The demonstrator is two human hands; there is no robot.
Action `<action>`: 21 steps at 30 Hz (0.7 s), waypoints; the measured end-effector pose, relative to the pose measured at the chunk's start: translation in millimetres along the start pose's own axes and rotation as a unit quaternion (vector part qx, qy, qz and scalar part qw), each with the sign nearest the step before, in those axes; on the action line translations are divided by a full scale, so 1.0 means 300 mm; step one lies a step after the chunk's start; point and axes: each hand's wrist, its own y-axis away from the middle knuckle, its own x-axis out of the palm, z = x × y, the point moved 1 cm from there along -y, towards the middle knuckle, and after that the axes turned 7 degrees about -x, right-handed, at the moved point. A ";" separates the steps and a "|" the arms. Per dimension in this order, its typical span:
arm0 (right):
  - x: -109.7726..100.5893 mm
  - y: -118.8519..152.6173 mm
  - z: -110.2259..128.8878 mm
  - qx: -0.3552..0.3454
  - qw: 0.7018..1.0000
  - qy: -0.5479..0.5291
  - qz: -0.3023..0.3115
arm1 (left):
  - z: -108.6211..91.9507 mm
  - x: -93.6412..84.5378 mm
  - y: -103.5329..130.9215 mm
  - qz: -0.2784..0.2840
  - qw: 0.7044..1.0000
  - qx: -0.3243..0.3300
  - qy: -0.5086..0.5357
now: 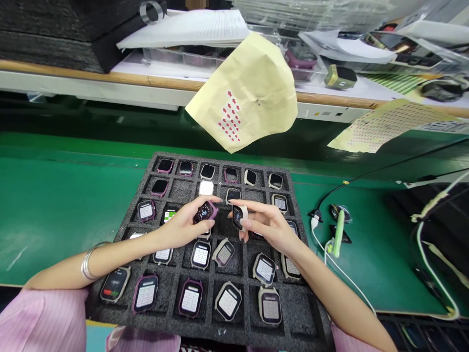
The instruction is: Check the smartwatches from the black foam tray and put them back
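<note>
So both watches are up over the middle of the black foam tray (300, 313), one per hand. Left hand (186, 222) has the purple smartwatch (205, 211), thumb and index clamped on its case at the lower and upper sides. Right hand (273, 225) has the pale smartwatch (240, 216) pinched between thumb and fingers, turned partly side-on. Both screens look lit, and the two cases are near each other but not touching.

For handling them well, I'd grip by the case edges and keep fingertips off the glass. The right thumb sits pretty close to that screen, so I'd slide it back to the rim. Tilt both faces toward you so glare doesn't hide the display, and leave a little gap so the cases don't knock. Staying low over the tray seems smart, since a slip should land on foam, though the other smartwatches (190, 298) in its compartments could take a hit.

White cable (350, 281) runs down to the right of the tray, so watch that forearm. Yellow sticker sheet (252, 93) hangs beyond the tray's far edge. Metal bangles (86, 264) on the left wrist could scrape a watch too.
</note>
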 end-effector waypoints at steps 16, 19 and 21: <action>-0.004 -0.008 -0.011 0.014 1.000 0.010 -0.004 | 0.025 -0.006 -0.019 -0.031 0.999 -0.008 -0.028; -0.008 -0.009 -0.012 0.013 1.000 0.018 -0.010 | 0.023 -0.006 -0.019 -0.037 0.999 0.002 -0.036; -0.011 -0.010 -0.011 0.015 1.000 0.022 -0.016 | 0.022 -0.007 -0.019 -0.040 0.999 0.001 -0.037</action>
